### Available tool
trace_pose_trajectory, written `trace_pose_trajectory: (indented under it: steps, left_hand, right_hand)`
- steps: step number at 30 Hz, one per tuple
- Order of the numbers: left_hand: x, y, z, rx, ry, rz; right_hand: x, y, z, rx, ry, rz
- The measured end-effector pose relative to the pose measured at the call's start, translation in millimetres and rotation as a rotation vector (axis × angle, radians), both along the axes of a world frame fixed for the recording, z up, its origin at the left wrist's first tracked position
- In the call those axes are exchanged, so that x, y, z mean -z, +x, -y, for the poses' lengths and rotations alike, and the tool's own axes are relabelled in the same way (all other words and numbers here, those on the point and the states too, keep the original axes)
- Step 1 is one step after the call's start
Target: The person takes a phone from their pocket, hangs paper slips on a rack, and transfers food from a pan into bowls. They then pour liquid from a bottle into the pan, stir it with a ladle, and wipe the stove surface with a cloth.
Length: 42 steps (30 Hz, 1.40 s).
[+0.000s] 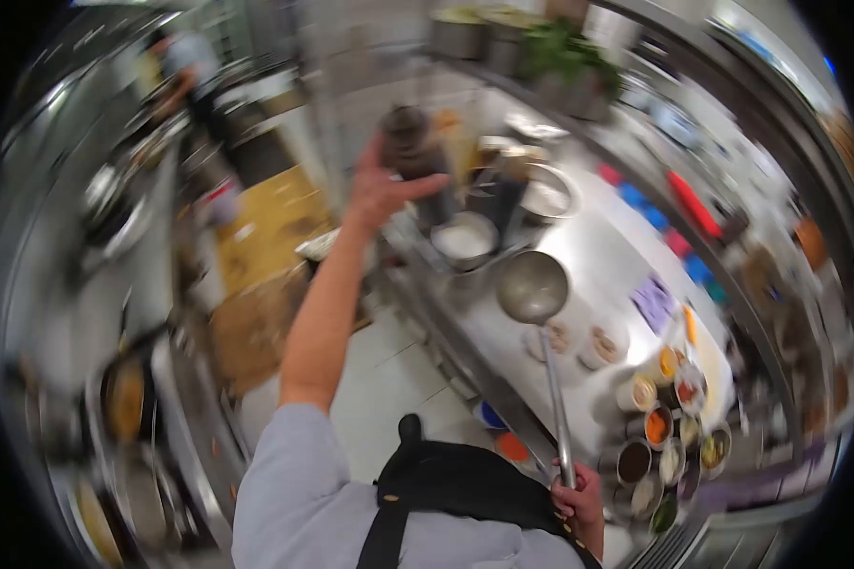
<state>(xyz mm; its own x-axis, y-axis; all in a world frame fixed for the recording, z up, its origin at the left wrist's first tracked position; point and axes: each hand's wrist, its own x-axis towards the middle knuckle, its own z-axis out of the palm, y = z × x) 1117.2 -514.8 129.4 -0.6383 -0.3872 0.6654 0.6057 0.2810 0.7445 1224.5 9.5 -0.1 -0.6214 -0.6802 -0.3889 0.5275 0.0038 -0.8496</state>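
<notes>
My left hand [384, 190] reaches forward with its thumb stretched out, at a dark bottle-like container [413, 142] blurred by motion. Its fingers are partly hidden, so a grip on the container cannot be made out. Close to my body, my right hand [579, 498] is wrapped round the handle of a long metal ladle [532, 287]. The ladle's round bowl hangs over the steel counter [588, 256]. Just beyond it stands a container of white stuff [465, 239].
Small tubs of sauces and toppings [657, 427] crowd the counter's near right. A purple cloth [653, 303] lies behind them. A shelf rail [769, 370] runs overhead. Pans [128, 398] stand at the left. Another person [188, 71] is at the far left.
</notes>
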Motion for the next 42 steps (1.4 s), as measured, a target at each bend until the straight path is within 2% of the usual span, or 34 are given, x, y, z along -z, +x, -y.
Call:
trace_pose_trajectory:
  steps: [1, 2, 3, 4, 5, 6, 7, 9, 12, 14, 16, 17, 18, 19, 21, 22, 23, 24, 25, 26, 27, 28, 29, 31, 34, 38, 40, 41, 42]
  left_hand:
    - [-9.3, 50.9, -27.9, -0.099, -0.034, 0.003]
    - [16.6, 81.3, -34.2, -0.205, -0.107, -0.09]
    - [25.8, 132.1, -61.8, -0.446, -0.28, -0.004]
    - [9.2, 193.5, -110.1, -0.405, -0.135, 0.028]
    - [3.9, 253.2, -162.3, -0.535, -0.057, 0.078]
    - [18.4, 295.5, -187.9, -0.496, -0.108, 0.034]
    - [29.5, 342.9, -224.4, -0.644, -0.111, 0.098]
    - [58.1, 431.5, -297.5, -0.905, -0.073, 0.224]
    - [81.7, 541.4, -432.2, -1.389, 0.187, 0.424]
    - [103.3, 619.0, -524.7, -1.522, 0.457, 0.312]
    - [107.0, 686.2, -602.0, -1.792, 0.482, 0.449]
    - [120.2, 720.6, -634.7, -1.91, 0.603, 0.488]
    - [115.4, 752.9, -662.0, -1.867, 0.725, 0.515]
    - [140.2, 797.0, -688.5, -1.932, 0.82, 0.601]
    - [139.5, 857.7, -729.1, -1.901, 0.904, 0.838]
    - [157.5, 899.3, -746.8, -1.798, 1.123, 0.927]
    - [166.5, 928.3, -762.4, -1.687, 1.22, 1.07]
    - [171.1, 954.6, -770.5, -1.568, 1.306, 1.21]
    - [180.6, 976.6, -776.1, -1.515, 1.277, 1.373]
    - [191.1, 998.1, -783.1, -1.458, 1.241, 1.534]
    - [202.7, 1016.8, -783.3, -1.457, 1.199, 1.655]
    - [212.4, 1036.9, -783.8, -1.386, 1.191, 1.663]
    - [211.4, 1048.8, -778.4, -1.314, 1.224, 1.73]
    - [212.8, 1070.8, -769.2, -1.231, 1.259, 1.783]
    - [213.6, 1100.6, -762.9, -1.136, 1.307, 1.894]
    - [196.8, 1122.4, -751.6, -1.051, 1.188, 2.01]
    - [182.2, 1117.4, -744.0, -1.119, 1.22, 1.975]
    - [176.8, 1116.4, -738.8, -1.114, 1.24, 1.963]
    - [175.9, 1116.6, -736.9, -1.11, 1.237, 1.967]
  right_hand:
    - [7.4, -5.0, -6.8, -0.01, -0.002, -0.059]
    - [13.8, -9.5, -8.6, -0.049, -0.007, -0.108]
    - [13.9, -8.6, -6.2, -0.081, -0.007, -0.092]
    - [27.3, -14.3, -9.0, -0.191, -0.039, -0.117]
    - [41.5, -16.3, -9.1, -0.298, -0.068, -0.098]
    - [56.6, -15.3, -8.6, -0.397, -0.102, -0.068]
    - [67.9, -22.8, -7.2, -0.557, -0.191, -0.004]
    - [67.8, -1.8, 7.6, -0.729, -0.159, 0.067]
    - [63.9, 37.7, 31.3, -1.038, -0.152, 0.175]
    - [51.9, 95.3, 22.1, -1.187, -0.068, 0.113]
    - [53.8, 137.7, 20.6, -1.37, -0.046, 0.176]
    - [48.5, 160.2, 16.9, -1.387, -0.041, 0.174]
    - [42.0, 187.8, 11.5, -1.492, -0.015, 0.134]
    - [37.5, 217.2, 6.2, -1.589, 0.009, 0.098]
    - [35.6, 270.0, -2.0, -1.684, 0.008, 0.035]
    - [36.4, 296.4, -7.7, -1.777, 0.006, -0.036]
    - [34.9, 324.9, -14.4, -1.769, 0.011, -0.037]
    - [32.7, 358.1, -21.6, -1.839, -0.027, -0.185]
    - [31.7, 392.2, -27.9, -1.904, -0.065, -0.338]
    - [34.2, 427.3, -33.6, -1.896, -0.067, -0.338]
    - [39.0, 462.4, -39.3, -1.93, -0.157, -0.548]
    - [43.7, 495.8, -46.4, -1.953, -0.238, -0.759]
    - [48.7, 527.2, -54.6, -1.948, -0.219, -0.76]
    - [60.5, 584.5, -67.1, -1.846, -0.575, -1.224]
    - [85.5, 640.6, -87.6, -1.789, -0.626, -1.349]
    - [118.3, 673.4, -107.5, -1.82, -0.621, -1.356]
    - [106.1, 679.7, -114.1, -2.086, 0.033, -0.616]
    - [101.4, 681.2, -112.3, -2.086, 0.038, -0.614]
    - [97.1, 680.9, -107.8, -2.092, 0.213, -0.265]
